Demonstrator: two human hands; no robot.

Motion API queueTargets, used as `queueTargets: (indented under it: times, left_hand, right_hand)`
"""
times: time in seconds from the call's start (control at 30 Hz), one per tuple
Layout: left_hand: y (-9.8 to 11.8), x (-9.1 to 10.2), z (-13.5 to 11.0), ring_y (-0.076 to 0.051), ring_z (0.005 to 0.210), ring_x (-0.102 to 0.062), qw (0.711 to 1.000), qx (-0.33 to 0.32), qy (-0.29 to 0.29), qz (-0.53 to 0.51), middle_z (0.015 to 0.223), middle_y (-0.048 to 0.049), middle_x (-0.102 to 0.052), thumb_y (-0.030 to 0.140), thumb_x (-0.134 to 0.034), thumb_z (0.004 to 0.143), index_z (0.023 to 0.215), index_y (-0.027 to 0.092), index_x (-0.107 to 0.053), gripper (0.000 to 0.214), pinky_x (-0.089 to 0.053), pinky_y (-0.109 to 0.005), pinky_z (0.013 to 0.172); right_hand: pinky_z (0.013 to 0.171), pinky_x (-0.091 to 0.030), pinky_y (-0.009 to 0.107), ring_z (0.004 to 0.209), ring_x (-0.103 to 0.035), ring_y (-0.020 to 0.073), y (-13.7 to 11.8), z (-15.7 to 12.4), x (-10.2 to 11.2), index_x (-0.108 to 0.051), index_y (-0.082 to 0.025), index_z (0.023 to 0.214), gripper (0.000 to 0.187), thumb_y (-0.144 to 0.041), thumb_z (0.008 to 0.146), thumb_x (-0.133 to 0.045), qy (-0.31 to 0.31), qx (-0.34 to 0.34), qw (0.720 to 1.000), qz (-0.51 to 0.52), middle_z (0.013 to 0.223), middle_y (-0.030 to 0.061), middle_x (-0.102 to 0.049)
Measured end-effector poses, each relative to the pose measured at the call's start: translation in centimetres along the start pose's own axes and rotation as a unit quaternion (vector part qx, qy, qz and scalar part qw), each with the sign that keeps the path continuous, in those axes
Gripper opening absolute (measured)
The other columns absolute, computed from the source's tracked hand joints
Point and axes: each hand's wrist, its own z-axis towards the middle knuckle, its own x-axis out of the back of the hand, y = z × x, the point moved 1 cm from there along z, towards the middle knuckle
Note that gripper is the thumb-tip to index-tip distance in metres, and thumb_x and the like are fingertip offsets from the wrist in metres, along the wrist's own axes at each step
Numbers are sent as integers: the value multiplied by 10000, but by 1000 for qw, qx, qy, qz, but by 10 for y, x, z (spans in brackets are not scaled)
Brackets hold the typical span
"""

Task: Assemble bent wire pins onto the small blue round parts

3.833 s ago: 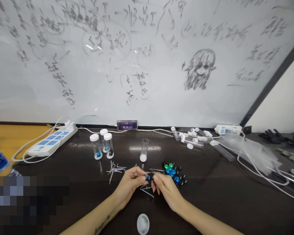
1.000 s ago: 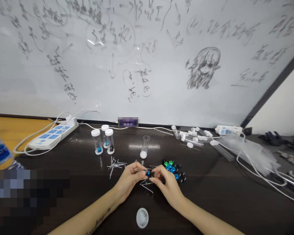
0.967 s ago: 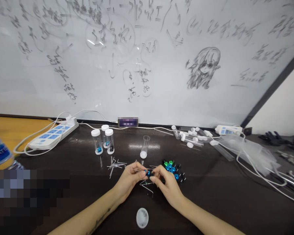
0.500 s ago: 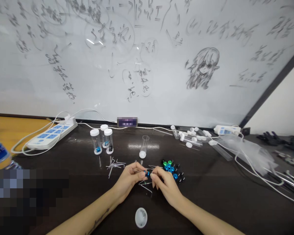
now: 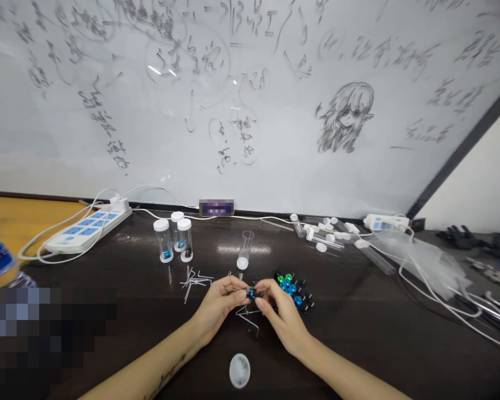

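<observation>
Over the middle of the table, my left hand [image 5: 225, 300] pinches a small blue part [image 5: 252, 293], which sticks out between its fingertips. My right hand [image 5: 280, 311] has thumb and fingers closing on the part's other end, where something small and black [image 5: 260, 294] shows. Fingertips hide how the two pieces meet. Thin bent metal rods [image 5: 249, 321] lie just below the fingers. Right beside my right hand is a pile of small blue, green and black parts [image 5: 289, 286], some with short metal pins.
More bent rods [image 5: 195, 279] lie to the left. A clear tube [image 5: 247, 244] stands behind my hands, capped tubes [image 5: 163, 241] further left. A small white dish [image 5: 239, 370] is in front. Loose caps and tubes [image 5: 325, 233], a plastic bag [image 5: 416, 261] and power strips [image 5: 89, 225] line the back.
My right fingers have opened out slightly and shifted around the part's right end. More of the blue part and the black piece now shows between the hands.
</observation>
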Motion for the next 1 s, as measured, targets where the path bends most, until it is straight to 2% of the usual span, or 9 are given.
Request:
queueTargets:
  times: [0.13, 0.27, 0.33, 0.47, 0.57, 0.63, 0.73, 0.8, 1.0]
  left_hand:
    - [-1, 1, -1, -127, 762, -612, 1000, -1, -3, 4, 800, -43, -684, 162, -737, 701, 825, 133, -690, 135, -473, -253, 778]
    - [-2, 2, 0, -120, 744, -611, 1000, -3, -6, 7, 799, -42, -683, 159, -734, 705, 838, 134, -696, 140, -472, -239, 760]
    - [-2, 2, 0, -116, 731, -609, 1000, -4, -6, 3, 791, -40, -683, 160, -733, 707, 822, 135, -695, 123, -470, -234, 754]
    - [-1, 2, 0, -116, 736, -611, 1000, -7, -4, -6, 794, -41, -685, 167, -725, 718, 808, 140, -690, 100, -465, -238, 767]
    - [-1, 2, -1, -117, 735, -610, 1000, -5, 0, -5, 789, -42, -686, 174, -730, 713, 806, 141, -687, 108, -463, -238, 765]
    - [0, 1, -1, -118, 730, -609, 1000, -3, 1, -2, 782, -41, -685, 183, -741, 700, 796, 140, -688, 117, -465, -239, 757]
    - [0, -1, -1, -120, 707, -603, 1000, 5, -1, 7, 751, -36, -681, 194, -762, 674, 776, 140, -691, 135, -469, -241, 731]
    - [0, -2, -2, -120, 700, -600, 1000, 5, -2, 11, 739, -34, -679, 199, -767, 668, 768, 140, -692, 138, -470, -245, 723]
    - [0, 0, -2, -134, 738, -607, 1000, -11, 4, 19, 781, -38, -679, 207, -758, 680, 779, 143, -690, 136, -468, -261, 755]
  right_hand:
    - [607, -397, 237, 612, -525, 137, 0, 1, 0, -534, -198, 870, 238, -305, 989, -358, -12, -15, 1000, 9, 677, -21, -536]
    - [588, -383, 229, 588, -520, 129, 2, 2, -1, -507, -187, 693, 360, -306, 993, -348, -32, -19, 999, -2, 636, -21, -531]
    - [594, -384, 228, 606, -518, 132, 2, 2, -2, -519, -190, 734, 289, -286, 978, -397, -29, -12, 999, -10, 660, -22, -532]
    - [649, -404, 237, 683, -530, 148, 2, 1, -1, -538, -203, 913, 11, -211, 908, -532, 0, 15, 1000, -21, 760, -15, -549]
    - [659, -410, 239, 696, -533, 149, 3, 1, -1, -539, -203, 952, 69, -195, 887, -560, 10, 25, 999, -20, 789, -9, -553]
    - [638, -407, 235, 672, -532, 144, 3, 1, -1, -540, -196, 898, 32, -228, 905, -540, 1, 20, 1000, -15, 749, -14, -553]
    - [579, -393, 226, 575, -519, 126, 3, 2, -2, -519, -186, 734, 277, -281, 971, -413, -34, -2, 999, -2, 623, -28, -536]
    - [557, -388, 223, 533, -510, 119, 2, 2, -2, -507, -184, 683, 364, -292, 992, -350, -46, -10, 999, 3, 580, -30, -528]
    - [636, -423, 252, 669, -544, 162, 4, 0, -2, -548, -205, 898, 73, -278, 899, -545, 12, 23, 999, -27, 774, 6, -576]
